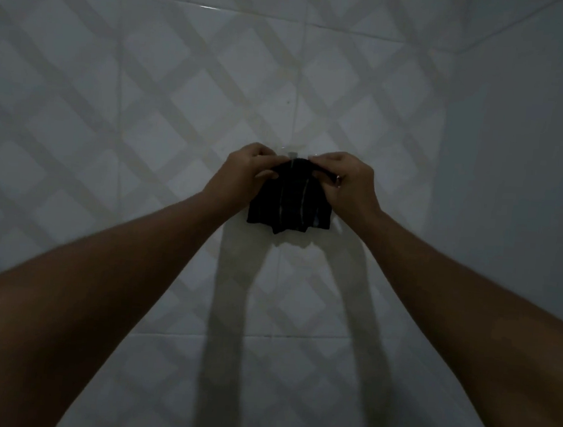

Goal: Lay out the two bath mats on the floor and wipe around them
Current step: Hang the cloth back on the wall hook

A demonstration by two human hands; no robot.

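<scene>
Dim view from a head-worn camera: two bare arms reach forward to a pale tiled wall [140, 98] patterned with diagonal bands. Between the hands hangs a small dark cloth [290, 210] with faint light stripes running top to bottom.

The left hand [243, 172] and right hand [347, 181] sit at the same height on either side of the cloth's upper edge. Each has its fingers [265, 175] curled in and pinching that edge, so both are closed on the cloth. The edge runs left to right between them; the rest of the cloth drops straight down below the fingers and lies flat against the tiles.

Just above the edge, midway between the hands, is a small clear fitting [293, 154] — probably a hook, though the light is too poor to be sure. Whether the cloth is on it or just off it cannot be told.

Neither hand is nearer; the cloth is centred. No bath mats or floor are in view — likely this is the wiping cloth being handled at its hook.
</scene>
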